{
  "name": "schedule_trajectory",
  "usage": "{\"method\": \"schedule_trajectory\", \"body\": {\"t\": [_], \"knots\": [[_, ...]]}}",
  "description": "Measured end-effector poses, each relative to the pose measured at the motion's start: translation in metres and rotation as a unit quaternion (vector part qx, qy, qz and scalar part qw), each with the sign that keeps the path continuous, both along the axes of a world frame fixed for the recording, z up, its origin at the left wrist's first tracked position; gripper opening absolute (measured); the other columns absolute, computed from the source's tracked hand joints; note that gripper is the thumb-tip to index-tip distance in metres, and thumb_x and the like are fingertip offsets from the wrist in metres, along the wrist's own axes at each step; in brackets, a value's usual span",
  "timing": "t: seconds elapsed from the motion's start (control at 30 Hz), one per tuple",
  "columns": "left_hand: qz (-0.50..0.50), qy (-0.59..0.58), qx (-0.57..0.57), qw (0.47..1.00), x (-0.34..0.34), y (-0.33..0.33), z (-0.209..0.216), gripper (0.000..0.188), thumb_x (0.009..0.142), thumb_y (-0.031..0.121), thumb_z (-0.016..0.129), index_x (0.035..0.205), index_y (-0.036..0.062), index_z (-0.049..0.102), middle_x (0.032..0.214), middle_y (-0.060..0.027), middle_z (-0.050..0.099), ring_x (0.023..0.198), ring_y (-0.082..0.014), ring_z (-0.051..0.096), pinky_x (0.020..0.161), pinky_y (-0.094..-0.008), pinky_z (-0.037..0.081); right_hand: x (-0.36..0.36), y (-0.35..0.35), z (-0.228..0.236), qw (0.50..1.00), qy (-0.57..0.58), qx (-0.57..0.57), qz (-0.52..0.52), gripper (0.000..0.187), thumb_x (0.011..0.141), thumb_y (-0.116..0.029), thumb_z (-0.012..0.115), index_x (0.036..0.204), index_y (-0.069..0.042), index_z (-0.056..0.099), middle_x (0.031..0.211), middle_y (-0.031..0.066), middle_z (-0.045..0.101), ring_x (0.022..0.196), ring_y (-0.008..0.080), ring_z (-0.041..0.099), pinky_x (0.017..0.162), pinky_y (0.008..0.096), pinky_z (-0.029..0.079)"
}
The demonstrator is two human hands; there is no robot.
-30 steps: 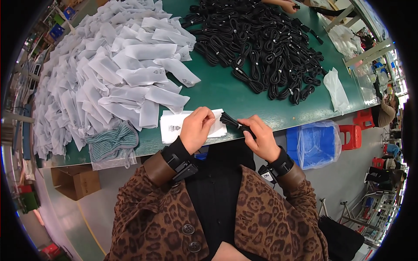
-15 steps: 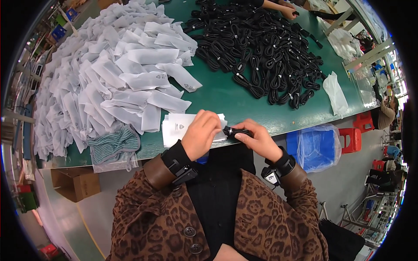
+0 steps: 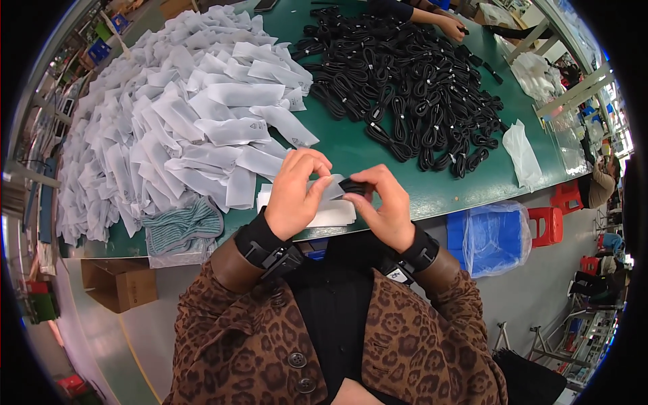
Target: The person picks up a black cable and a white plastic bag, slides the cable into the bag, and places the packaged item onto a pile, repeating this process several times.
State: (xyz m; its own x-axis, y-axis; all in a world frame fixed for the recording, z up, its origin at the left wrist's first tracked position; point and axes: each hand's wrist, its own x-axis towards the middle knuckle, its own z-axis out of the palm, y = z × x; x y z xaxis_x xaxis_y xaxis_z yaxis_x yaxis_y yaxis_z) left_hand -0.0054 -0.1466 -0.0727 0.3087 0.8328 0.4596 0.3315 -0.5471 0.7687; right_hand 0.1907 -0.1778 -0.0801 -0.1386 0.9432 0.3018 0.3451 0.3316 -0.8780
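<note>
Between my hands, a coiled black cable [image 3: 354, 187] sits partly at the mouth of a translucent white bag [image 3: 333, 191]. My left hand [image 3: 297, 192] pinches the bag's edge between thumb and forefinger. My right hand [image 3: 385, 206] grips the cable coil with thumb and fingers. Below them, at the table's near edge, lies a stack of flat white bags [image 3: 334, 214], partly hidden by my left hand. A large heap of filled white bags [image 3: 223, 128] spreads over the left of the table. Many bundled black cables [image 3: 418, 94] lie piled at the far right.
A teal striped glove [image 3: 182, 226] lies at the near left edge of the green table [image 3: 324, 152]. Another person's hand [image 3: 451, 27] reaches in at the far edge. A loose white bag [image 3: 522, 155] rests at right. A blue lined bin [image 3: 486, 237] and red stools [image 3: 544, 226] stand beyond.
The cable end has gone from beside the bag to its opening, and both hands have risen slightly. The view has shifted a little. The other person's hand holds something small and dark.
</note>
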Motion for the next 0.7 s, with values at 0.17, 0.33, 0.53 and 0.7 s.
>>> {"method": "schedule_trajectory", "body": {"t": [0.17, 0.33, 0.53, 0.7], "knots": [[0.014, -0.239, -0.177, 0.955, -0.035, 0.024, 0.020, 0.015, 0.098, 0.018, 0.057, 0.100, 0.0030, 0.060, 0.096, -0.0015, 0.060, 0.077, -0.0092, 0.052, 0.068, -0.0217, 0.041, 0.013, 0.024, 0.015, 0.983, -0.055, 0.172, 0.039, 0.038, 0.080, -0.001, 0.073, 0.117, -0.005, 0.063, 0.113, 0.0098, 0.059, 0.083, 0.0177, 0.060, 0.074, 0.0270, 0.050], [0.254, -0.219, 0.015, 0.942, -0.124, 0.086, 0.065, 0.026, 0.098, 0.019, 0.058, 0.117, 0.0019, 0.060, 0.095, -0.0028, 0.063, 0.079, -0.0108, 0.055, 0.075, -0.0238, 0.044, 0.079, 0.071, -0.020, 0.904, -0.362, 0.208, -0.092, 0.034, 0.081, -0.003, 0.068, 0.114, -0.005, 0.063, 0.111, 0.0139, 0.056, 0.096, 0.0305, 0.059, 0.079, 0.0361, 0.051], [0.117, 0.002, 0.027, 0.993, -0.043, 0.024, 0.005, 0.023, 0.086, 0.005, 0.065, 0.109, 0.0074, 0.063, 0.097, -0.0064, 0.063, 0.076, -0.0151, 0.058, 0.069, -0.0277, 0.048, 0.082, 0.063, -0.047, 0.866, -0.471, 0.153, -0.069, 0.029, 0.082, -0.003, 0.063, 0.111, -0.004, 0.061, 0.104, 0.0127, 0.056, 0.095, 0.0332, 0.057, 0.076, 0.0407, 0.049], [-0.030, 0.076, -0.030, 0.996, 0.010, -0.015, -0.050, 0.016, 0.082, 0.007, 0.070, 0.094, 0.0022, 0.061, 0.090, -0.0104, 0.057, 0.077, -0.0266, 0.059, 0.069, -0.0349, 0.049, 0.069, 0.041, -0.055, 0.923, -0.359, 0.110, -0.086, 0.025, 0.086, -0.003, 0.058, 0.111, -0.002, 0.060, 0.097, 0.0123, 0.055, 0.084, 0.0320, 0.057, 0.070, 0.0407, 0.047]]}}
